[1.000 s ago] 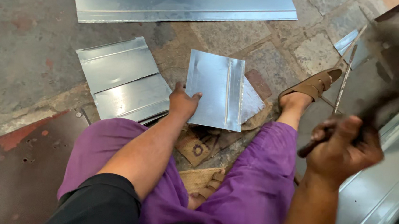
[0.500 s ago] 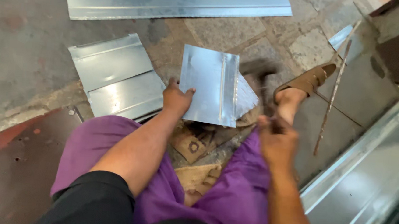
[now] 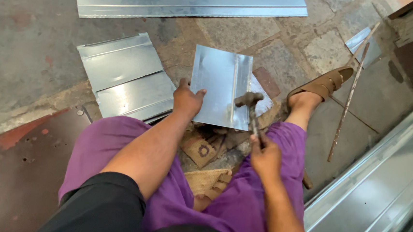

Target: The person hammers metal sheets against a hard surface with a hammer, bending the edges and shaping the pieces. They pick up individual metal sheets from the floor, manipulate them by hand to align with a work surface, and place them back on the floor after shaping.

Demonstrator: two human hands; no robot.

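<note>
The floor [image 3: 33,31] is rough grey stone and concrete, patched with reddish-brown stains at the lower left, and the person sits on it in purple trousers [image 3: 238,215] with legs spread. A small square sheet of shiny galvanised metal with a raised folded seam [image 3: 218,90] lies on the floor between the knees, its seam running top to bottom near its right edge. The left hand [image 3: 187,100] presses flat on the sheet's lower left edge, fingers spread over the metal. The right hand [image 3: 264,156] is clenched around the handle of a rusty metal hammer [image 3: 251,109], whose head sits on or just above the seam; which, I cannot tell. Beside the sheet to the left lie two ribbed galvanised panels [image 3: 124,74], and a long flat galvanised strip [image 3: 190,1] stretches across the top. A brown sandal [image 3: 322,85] covers the right foot, near a thin rusty rod [image 3: 348,99]. Crumpled brown cardboard scraps [image 3: 204,147] sit under the sheet's lower edge. A long folded metal channel [image 3: 381,181] runs along the right.
</note>
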